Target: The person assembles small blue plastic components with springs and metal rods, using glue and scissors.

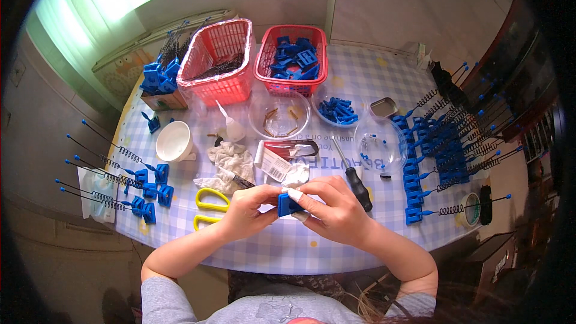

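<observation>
1. Both hands meet over the near table (336,246) edge on one blue block (288,204), held just above the checked cloth, between the yellow scissors (210,207) and the screwdriver (355,181).
2. Left hand (247,210): fingers curled, thumb and fingertips pinching the block's left side. Closed grip, holding the block.
3. Right hand (336,207): wrapped over the top and right side; a taped forefinger (295,195) presses down on the upper face. Also closed on the block.
4. Judgement: the step looks like a press-fit or seating job. It is best done with the left hand steadying and the right pushing straight down, block kept level so nothing cocks in its slot.
5. Whatever is being seated is hidden under the fingers; cannot tell.
6. Forearms come in from the lower edge, wrists bent inward, elbows out.
7. Finished spring pieces (447,144) lie to the right, well apart.
</observation>
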{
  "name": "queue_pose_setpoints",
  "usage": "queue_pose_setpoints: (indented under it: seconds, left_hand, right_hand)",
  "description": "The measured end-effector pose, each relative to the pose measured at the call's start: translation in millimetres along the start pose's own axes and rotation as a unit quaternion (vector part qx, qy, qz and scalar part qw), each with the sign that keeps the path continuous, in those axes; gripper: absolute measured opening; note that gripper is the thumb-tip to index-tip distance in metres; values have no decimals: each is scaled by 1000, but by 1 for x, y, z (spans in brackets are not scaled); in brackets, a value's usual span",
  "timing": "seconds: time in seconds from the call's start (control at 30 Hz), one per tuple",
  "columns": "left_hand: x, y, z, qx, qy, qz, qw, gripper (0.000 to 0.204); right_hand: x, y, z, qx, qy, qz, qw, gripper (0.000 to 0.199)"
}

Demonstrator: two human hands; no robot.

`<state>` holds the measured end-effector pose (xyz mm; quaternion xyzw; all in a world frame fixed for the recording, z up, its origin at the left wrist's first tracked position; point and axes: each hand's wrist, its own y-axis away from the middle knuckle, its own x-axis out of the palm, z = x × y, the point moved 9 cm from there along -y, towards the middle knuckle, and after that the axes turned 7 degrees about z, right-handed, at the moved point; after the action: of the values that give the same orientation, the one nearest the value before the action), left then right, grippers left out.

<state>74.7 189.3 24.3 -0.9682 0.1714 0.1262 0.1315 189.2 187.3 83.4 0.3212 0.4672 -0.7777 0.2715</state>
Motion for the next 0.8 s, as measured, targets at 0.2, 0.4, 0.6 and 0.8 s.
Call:
queue_pose_setpoints:
  seconds: [0.2,0.4,0.6,0.8]
  left_hand:
    - [0,-1,-1,1,3,-3,1000,33]
    - [0,0,1,-6,8,-2,1000,32]
    - [0,0,0,-1,5,-1,1000,32]
    - [0,1,2,-2,10,-2,1000,31]
  right_hand:
    - [0,0,-1,3,-2,3,1000,40]
    - [1,0,0,3,1,5,1000,42]
    - [0,0,0,2,-1,2,1000,42]
    - [0,0,0,0,2,2,1000,43]
